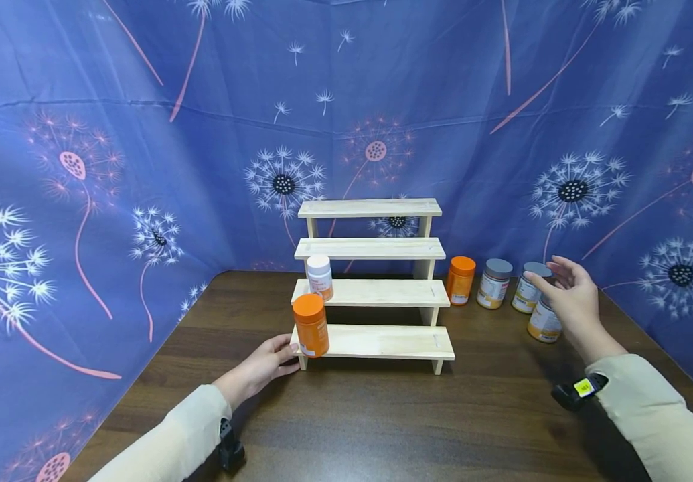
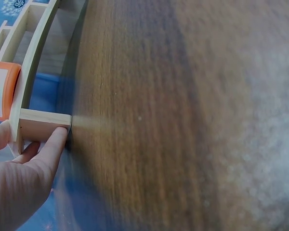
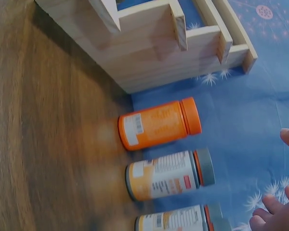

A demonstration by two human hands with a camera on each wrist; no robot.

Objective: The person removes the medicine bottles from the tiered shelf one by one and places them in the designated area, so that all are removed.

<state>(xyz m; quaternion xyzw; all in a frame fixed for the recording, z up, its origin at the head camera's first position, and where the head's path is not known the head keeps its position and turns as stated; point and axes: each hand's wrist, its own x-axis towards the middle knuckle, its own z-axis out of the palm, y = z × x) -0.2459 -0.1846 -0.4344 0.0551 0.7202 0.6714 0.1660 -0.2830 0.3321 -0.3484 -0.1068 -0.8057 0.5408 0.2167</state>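
A stepped wooden shelf (image 1: 382, 341) stands on the table. My left hand (image 1: 264, 367) grips the left end of its lowest step, thumb by the top edge and a finger (image 2: 52, 147) along the front leg. Right by that thumb, an orange bottle (image 1: 311, 326) sits on the lowest step; a white-capped bottle (image 1: 320, 277) sits one step higher. My right hand (image 1: 575, 304) hovers at the grey-lidded bottles, thumb and fingers spread with nothing between them. Nearest it are a front bottle (image 1: 544, 323) and one behind it (image 1: 525, 294); the hand partly hides the front lid.
Between the shelf and those bottles stand another orange bottle (image 1: 460, 281) and a third grey-lidded bottle (image 1: 493, 284). The shelf's upper steps (image 1: 370, 248) rise toward the back. A blue dandelion-print cloth (image 1: 213, 167) hangs behind and beside the dark wooden table (image 1: 370, 428).
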